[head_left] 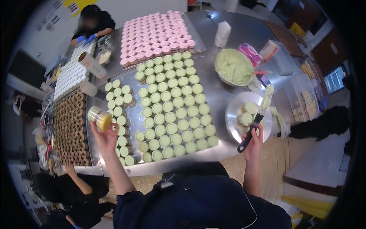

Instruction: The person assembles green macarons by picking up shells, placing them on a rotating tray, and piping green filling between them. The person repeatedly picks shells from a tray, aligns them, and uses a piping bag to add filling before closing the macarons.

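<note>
My left hand (106,136) is raised over the left part of the tray, its fingers wrapped round a small yellow-ended cup (100,118), tilted and slightly blurred. Below it stand rows of cups topped with smooth pale green cream (171,127) on a metal tray (133,110), with a bare strip between two groups. Over at the right, my right hand (253,143) grips the black handle of an offset spatula (250,138); green cream coats its raised blade. Beneath that hand is a round silver turntable (231,116) carrying a few green-topped cups (248,112).
A bowl of green cream (233,68) sits behind the turntable. Pink-topped cups (156,36) fill a far tray; brown-topped cups (72,129) and white ones (70,81) lie left. Stacked white cups (222,34) stand at the back. Co-workers (95,26) work at the left.
</note>
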A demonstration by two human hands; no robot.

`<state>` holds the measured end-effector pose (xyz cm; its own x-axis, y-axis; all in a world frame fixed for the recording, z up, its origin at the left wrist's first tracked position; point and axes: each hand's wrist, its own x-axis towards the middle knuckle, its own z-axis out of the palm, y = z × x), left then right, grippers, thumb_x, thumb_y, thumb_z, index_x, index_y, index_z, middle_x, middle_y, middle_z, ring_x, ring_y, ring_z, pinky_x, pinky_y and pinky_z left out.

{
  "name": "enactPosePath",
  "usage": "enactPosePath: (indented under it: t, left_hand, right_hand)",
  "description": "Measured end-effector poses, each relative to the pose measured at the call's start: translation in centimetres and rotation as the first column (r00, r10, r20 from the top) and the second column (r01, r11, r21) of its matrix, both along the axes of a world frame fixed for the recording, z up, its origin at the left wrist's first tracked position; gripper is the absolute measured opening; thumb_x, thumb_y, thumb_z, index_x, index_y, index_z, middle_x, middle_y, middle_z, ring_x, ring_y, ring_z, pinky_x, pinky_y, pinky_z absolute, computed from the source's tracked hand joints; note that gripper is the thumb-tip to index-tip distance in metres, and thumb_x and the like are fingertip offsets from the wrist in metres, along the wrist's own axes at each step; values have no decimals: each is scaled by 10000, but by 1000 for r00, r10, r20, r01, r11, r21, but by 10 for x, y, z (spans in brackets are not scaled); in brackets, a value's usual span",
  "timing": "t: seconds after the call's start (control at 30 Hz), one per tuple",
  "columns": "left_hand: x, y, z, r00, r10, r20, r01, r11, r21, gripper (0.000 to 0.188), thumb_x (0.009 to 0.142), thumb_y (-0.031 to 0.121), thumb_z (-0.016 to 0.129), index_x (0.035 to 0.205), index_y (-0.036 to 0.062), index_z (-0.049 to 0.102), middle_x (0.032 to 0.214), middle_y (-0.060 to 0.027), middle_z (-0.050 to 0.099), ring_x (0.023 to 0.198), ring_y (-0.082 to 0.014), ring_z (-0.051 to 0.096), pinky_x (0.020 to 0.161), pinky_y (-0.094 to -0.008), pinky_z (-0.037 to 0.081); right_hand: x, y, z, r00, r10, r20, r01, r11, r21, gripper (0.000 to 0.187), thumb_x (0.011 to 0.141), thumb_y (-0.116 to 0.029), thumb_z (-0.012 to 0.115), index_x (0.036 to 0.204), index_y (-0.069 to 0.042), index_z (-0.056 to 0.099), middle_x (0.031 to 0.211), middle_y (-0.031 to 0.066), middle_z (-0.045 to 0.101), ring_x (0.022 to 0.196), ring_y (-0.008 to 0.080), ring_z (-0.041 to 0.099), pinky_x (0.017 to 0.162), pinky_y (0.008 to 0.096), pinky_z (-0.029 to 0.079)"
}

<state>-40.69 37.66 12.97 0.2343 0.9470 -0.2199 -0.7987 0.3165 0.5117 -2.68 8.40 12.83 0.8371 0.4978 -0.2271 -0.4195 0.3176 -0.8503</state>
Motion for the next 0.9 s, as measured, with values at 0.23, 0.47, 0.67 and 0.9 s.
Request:
enactPosePath:
  t: [0.23,0.47,0.67,0.9]
  left_hand:
    - [43,-95,-30,897,309,315,-174,904,-391,534,817,444,579,1184,80,444,1118,-113,482,1018,-278,471,871,-418,452]
    - [81,-142,-3,985,-61,160,75,994,-79,417,882,422,460,1145,99,470,1127,-108,513,1035,-269,503,809,-420,480]
    - [120,-150,12,997,66,-25,-69,988,-141,375,923,411,375,1129,116,478,1113,-77,545,990,-232,556,778,-435,509]
    - [135,-159,26,995,81,-64,-85,995,-60,254,954,338,350,1077,143,459,1124,-21,519,1077,-171,486,913,-388,407]
  right_hand:
    - [-22,26,-9,916,386,114,-372,920,-123,286,849,-46,550,1115,-52,444,1002,116,580,646,135,555,549,248,451]
    - [-54,62,18,490,677,549,-582,723,-373,212,788,46,572,986,-26,592,899,86,622,723,116,599,624,234,472]
    - [-58,72,63,105,502,858,-433,800,-415,263,694,49,610,931,-62,638,893,61,627,750,205,617,615,278,489]
    - [-53,62,70,-213,355,910,-401,818,-413,288,664,55,606,907,-93,652,877,44,630,661,201,603,567,270,474]
